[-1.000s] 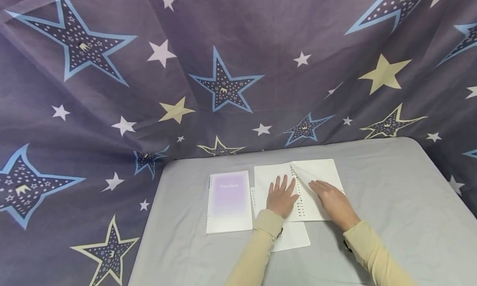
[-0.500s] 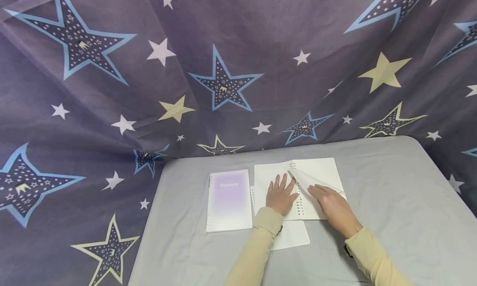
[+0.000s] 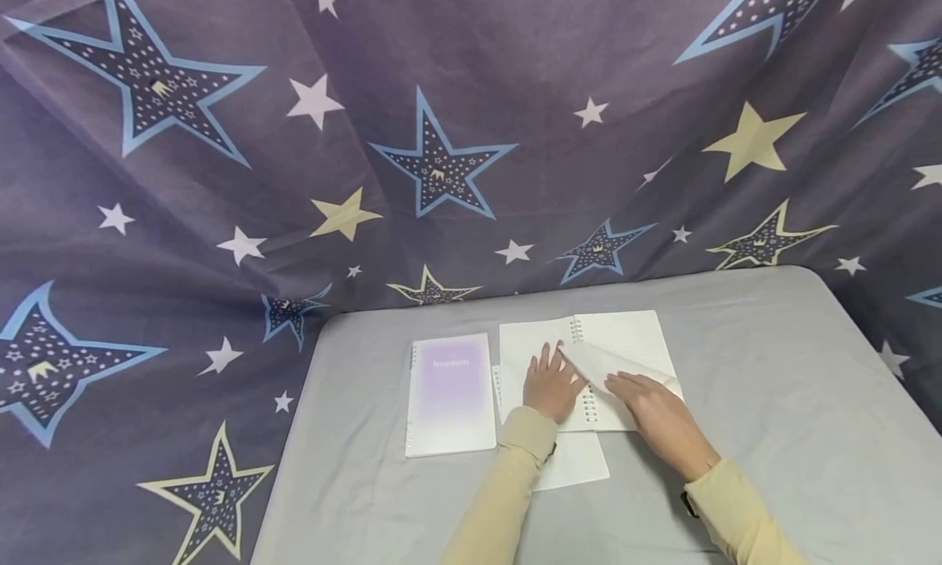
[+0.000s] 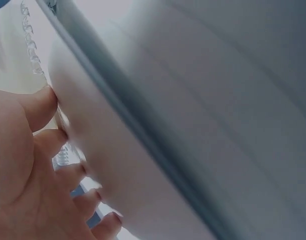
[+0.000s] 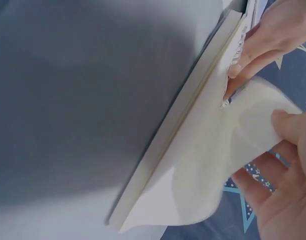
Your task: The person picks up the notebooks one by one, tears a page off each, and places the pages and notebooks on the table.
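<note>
A spiral notebook (image 3: 625, 332) lies spread with white pages on both sides of its coil. My left hand (image 3: 550, 389) rests with spread fingers on the left page, beside the coil. In the left wrist view its fingertips (image 4: 108, 225) touch the paper. My right hand (image 3: 658, 414) pinches a page (image 3: 599, 364) on the right side between thumb and fingers. That page is lifted and curled, its upper part off the coil and its corner reaching over to the left fingers. The right wrist view shows the thumb (image 5: 288, 125) on the bent page.
Left of the notebook lies a purple-and-white spiral notebook (image 3: 450, 401) marked "freedom". Another white notebook or sheet (image 3: 577, 460) sticks out beneath the spread one. All lie on a grey cloth-covered surface (image 3: 368, 499), with a star-patterned curtain (image 3: 471, 246) behind.
The right hand has drawn the page left and toward me. Its top corner has come away from the coil's upper end and moved down to the left fingers. The left hand stays put.
</note>
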{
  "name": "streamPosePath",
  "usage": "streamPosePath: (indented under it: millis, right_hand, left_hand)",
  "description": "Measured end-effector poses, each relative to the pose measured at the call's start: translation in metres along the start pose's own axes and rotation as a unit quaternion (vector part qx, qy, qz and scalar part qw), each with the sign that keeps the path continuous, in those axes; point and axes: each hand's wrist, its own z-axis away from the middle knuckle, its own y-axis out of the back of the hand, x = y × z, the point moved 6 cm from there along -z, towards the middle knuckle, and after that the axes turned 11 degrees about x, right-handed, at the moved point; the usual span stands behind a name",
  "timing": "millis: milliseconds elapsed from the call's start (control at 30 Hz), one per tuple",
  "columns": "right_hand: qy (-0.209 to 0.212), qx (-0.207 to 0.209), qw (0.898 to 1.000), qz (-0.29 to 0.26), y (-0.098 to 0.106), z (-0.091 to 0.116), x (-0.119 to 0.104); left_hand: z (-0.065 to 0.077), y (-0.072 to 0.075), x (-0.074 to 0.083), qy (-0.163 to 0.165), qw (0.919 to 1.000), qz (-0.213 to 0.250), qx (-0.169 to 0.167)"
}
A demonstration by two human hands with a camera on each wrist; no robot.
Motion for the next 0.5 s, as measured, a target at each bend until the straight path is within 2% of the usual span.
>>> streamPosePath:
  millis: [100,333,500]
  right_hand:
    - [-0.009,0.004,1.0,-0.018,0.004,0.004,-0.003]
    - [-0.046,0.016,0.998,-0.038,0.015,0.017,-0.01]
    - [-0.045,0.045,0.997,-0.054,0.026,0.026,-0.015]
  left_hand:
    - [0.002,0.005,-0.001,0.004,0.9999,0.008,0.008]
    - [0.002,-0.001,-0.003,0.005,0.9974,0.043,0.058]
    - [0.002,-0.005,-0.002,-0.014,0.9975,0.039,0.058]
